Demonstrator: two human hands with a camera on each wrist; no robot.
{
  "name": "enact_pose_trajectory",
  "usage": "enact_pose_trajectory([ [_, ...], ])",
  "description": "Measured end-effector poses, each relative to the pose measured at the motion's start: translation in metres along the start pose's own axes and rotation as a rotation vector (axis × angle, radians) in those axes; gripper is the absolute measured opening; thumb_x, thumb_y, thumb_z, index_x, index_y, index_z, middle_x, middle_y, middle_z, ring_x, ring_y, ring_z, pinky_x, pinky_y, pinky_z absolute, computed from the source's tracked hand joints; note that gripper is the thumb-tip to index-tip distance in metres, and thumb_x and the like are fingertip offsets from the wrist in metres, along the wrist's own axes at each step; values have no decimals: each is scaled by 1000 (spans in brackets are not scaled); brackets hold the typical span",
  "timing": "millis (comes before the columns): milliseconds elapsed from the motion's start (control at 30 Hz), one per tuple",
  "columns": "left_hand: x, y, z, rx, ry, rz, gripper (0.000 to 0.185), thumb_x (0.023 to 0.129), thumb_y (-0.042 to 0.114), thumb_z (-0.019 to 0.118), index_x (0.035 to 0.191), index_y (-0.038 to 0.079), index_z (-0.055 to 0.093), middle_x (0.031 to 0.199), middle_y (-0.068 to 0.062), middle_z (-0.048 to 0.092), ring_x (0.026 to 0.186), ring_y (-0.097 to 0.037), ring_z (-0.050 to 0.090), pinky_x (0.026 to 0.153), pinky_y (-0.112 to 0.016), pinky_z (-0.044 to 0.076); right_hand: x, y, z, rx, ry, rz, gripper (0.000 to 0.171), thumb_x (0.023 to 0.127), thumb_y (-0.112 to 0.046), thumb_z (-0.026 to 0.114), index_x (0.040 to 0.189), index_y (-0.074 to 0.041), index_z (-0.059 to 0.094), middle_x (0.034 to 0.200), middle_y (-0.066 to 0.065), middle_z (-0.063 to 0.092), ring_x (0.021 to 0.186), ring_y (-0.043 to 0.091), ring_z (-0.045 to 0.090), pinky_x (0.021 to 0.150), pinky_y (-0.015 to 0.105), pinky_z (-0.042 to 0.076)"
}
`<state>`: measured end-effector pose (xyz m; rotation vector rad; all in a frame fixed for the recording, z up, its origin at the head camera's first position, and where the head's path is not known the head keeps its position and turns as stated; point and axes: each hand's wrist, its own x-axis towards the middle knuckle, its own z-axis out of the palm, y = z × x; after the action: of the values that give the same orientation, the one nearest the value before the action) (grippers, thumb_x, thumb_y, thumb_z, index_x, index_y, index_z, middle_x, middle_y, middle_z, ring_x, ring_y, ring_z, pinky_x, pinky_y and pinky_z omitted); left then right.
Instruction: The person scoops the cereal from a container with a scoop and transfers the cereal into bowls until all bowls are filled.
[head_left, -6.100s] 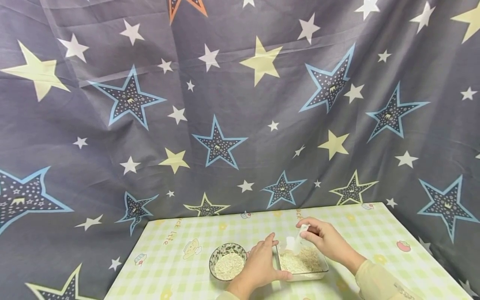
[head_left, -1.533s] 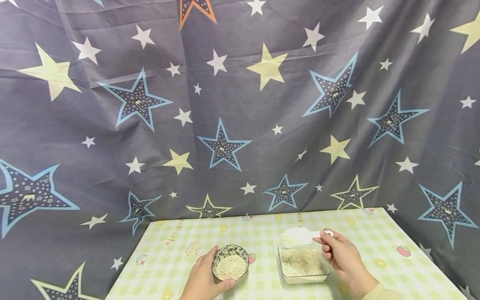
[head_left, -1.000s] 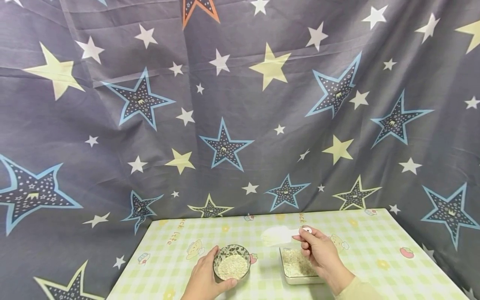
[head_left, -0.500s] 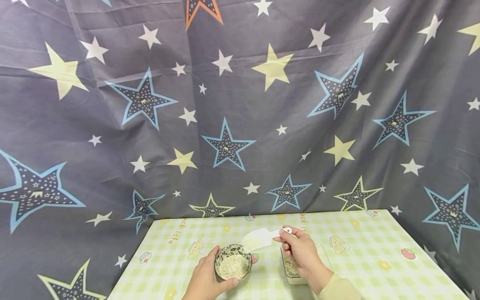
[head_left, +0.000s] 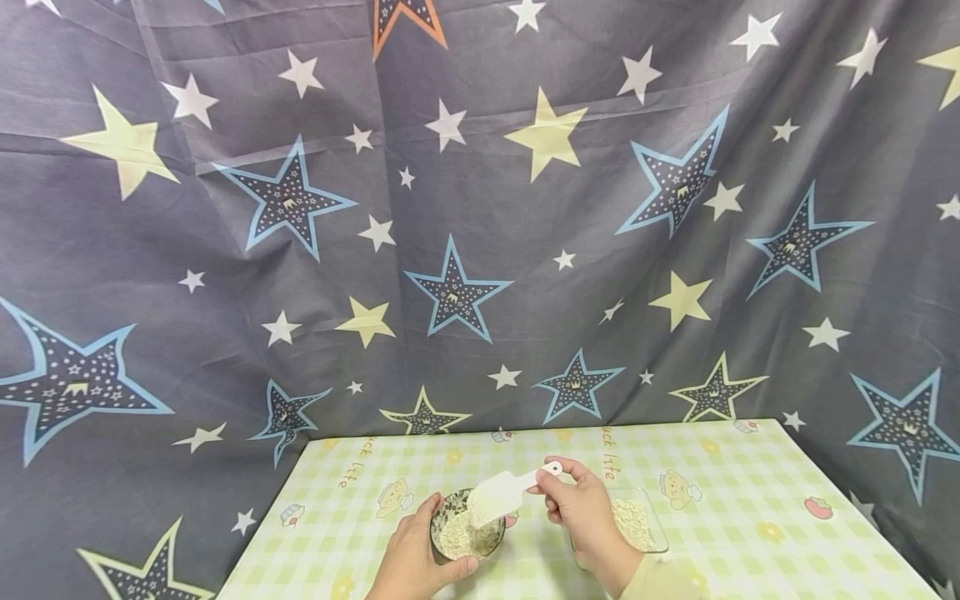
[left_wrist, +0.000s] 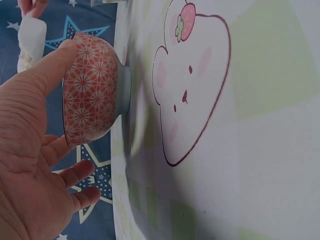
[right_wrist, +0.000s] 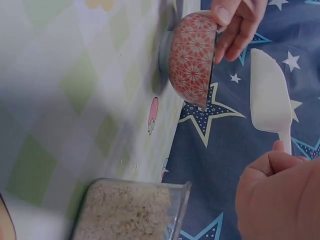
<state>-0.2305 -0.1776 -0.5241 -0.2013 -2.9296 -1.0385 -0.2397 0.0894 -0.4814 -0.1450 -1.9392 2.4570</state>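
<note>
In the head view my left hand [head_left: 416, 558] holds a small bowl [head_left: 442, 508], thumb at the near rim and fingers round the far side. Its outside has a red flower pattern, as the left wrist view shows, and pale flakes [head_left: 457, 537] that look like oats lie inside. My right hand [head_left: 588, 512] pinches the handle of a white scoop [head_left: 498, 496]. The scoop is tilted down to the left over the bowl, with pale flakes at its mouth.
A clear rectangular container [right_wrist: 182, 200] of flakes stands to the right, partly hidden by my right forearm in the head view. Several loose crumbs [right_wrist: 132, 167] lie on the checked tablecloth [head_left: 352, 517]. A star-print curtain [head_left: 480, 208] hangs behind the table.
My left hand has gone from the container to the bowl. The right hand has lifted the scoop out of the container and carried it left, where it now tips over the bowl.
</note>
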Motion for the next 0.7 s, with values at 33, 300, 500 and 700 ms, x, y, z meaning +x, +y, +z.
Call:
enact_pose_trajectory([
  [33,0,0,0,-2,0,-1,114,75,61,92,159,1,44,150,-18,61,130,-46,59,106,-69,52,0,0,1,-11,4,-10,41,100,-9,72,138,1,58,78,3,80,57,3,50,51,17,40],
  [300,-2,2,-1,-9,4,2,114,74,60,93,159,2,44,150,-18,62,129,-45,60,104,-69,52,-5,-1,10,-86,30,-73,39,97,-9,75,134,-2,63,81,8,81,54,5,44,51,17,38],
  [500,-2,2,0,-2,10,8,114,74,61,93,158,2,45,149,-18,62,127,-44,61,104,-68,53,-7,-1,13,-100,15,-141,38,96,-8,78,132,-2,66,84,15,81,49,4,36,48,17,31],
  [700,-4,2,0,6,24,20,115,73,62,93,157,0,46,148,-19,63,127,-44,62,105,-68,52,-10,-1,14,-161,-3,-211,35,96,-9,78,129,-4,67,84,16,81,46,2,35,45,16,26],
])
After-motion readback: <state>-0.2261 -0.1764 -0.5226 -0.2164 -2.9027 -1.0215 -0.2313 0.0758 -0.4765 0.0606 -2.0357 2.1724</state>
